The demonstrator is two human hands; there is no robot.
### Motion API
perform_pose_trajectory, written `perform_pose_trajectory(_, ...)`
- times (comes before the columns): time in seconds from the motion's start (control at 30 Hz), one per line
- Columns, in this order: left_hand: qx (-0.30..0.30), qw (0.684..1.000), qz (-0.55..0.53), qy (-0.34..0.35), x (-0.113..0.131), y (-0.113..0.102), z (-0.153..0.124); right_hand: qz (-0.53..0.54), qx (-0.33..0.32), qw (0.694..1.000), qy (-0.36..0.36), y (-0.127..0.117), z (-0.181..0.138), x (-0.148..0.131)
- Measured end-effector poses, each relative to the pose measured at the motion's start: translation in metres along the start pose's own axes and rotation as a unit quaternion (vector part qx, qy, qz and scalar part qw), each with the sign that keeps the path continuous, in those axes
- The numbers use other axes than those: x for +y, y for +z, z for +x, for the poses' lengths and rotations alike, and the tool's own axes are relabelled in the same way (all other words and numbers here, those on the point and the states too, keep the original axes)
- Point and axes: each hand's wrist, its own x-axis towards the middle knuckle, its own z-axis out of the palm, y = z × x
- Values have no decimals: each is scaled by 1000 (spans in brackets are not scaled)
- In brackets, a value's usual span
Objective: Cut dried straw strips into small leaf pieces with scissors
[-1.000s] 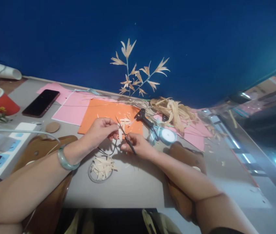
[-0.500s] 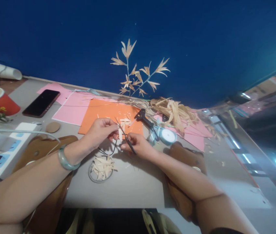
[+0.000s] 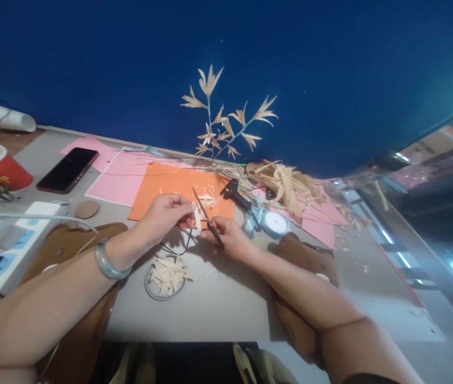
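Between the fingertips of my left hand [image 3: 169, 214] is a small pale strip of dried husk [image 3: 198, 217]. My right hand [image 3: 228, 238] grips dark scissors [image 3: 210, 224], whose blade points up and away, just to the right of the strip. Both hands hover over the near edge of an orange sheet [image 3: 150, 184] with husk scraps on it. Below them, a small round dish [image 3: 147, 285] is heaped with cut husk pieces [image 3: 168, 274]. Part of the scissors' handle is hidden by my right fingers.
A black glue gun [image 3: 240, 200] and a ribbon spool [image 3: 275, 223] lie right of the sheet, near a pile of dried husks [image 3: 284, 181]. A branch with husk flowers [image 3: 226, 128] stands behind. At left are a phone [image 3: 67, 169], a red cup [image 3: 4, 169] and a power strip [image 3: 30, 226].
The scissors have shifted slightly, with the blade opened away from the strip and its tip farther right. My left hand stays almost still, holding the husk strip.
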Motion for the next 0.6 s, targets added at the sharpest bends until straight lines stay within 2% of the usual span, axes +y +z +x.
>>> perform_pose_trajectory(0.2,24,999,-25,-16,-2,-2,3,91,70,993,-18,-2,3,-5)
perform_pose_trajectory(0.4,7,999,-23,-36,0,0,1,154,47,986,-41,-1,0,-5)
perform_pose_trajectory(0.6,-4,999,-2,-32,-1,2,0,141,81,985,-52,1,-3,-7)
